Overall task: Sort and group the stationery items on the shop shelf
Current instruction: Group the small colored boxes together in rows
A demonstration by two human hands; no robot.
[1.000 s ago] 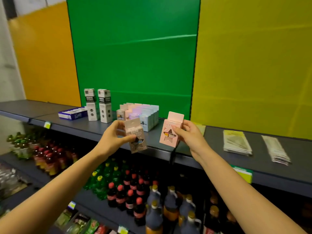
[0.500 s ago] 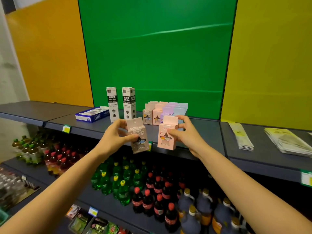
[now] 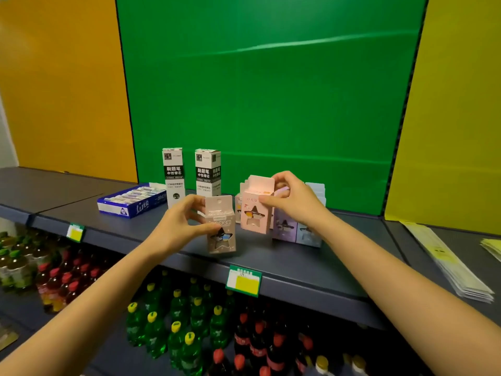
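A brown box (image 3: 221, 226) is pinched by the left hand (image 3: 179, 226) at the front of the shelf (image 3: 284, 264). A pink box (image 3: 256, 210) is gripped by the right hand (image 3: 295, 202), just beside the box row (image 3: 309, 234).

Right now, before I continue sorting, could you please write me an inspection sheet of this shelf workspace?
Surface: dark grey shelf, with price tags on its front edge.
Job's things: taupe star-window box and pink star-window box, both held; pastel box group behind them; two tall white-and-black boxes upright; blue flat box lying at the left.
Clutter: flat packets stacked at the right.
Hands: left hand grips the taupe box, fingers curled round it; right hand pinches the pink box near its top.
Cables: nothing seen.
Surroundings: orange, green and yellow panels behind; drink bottles on the lower shelves.
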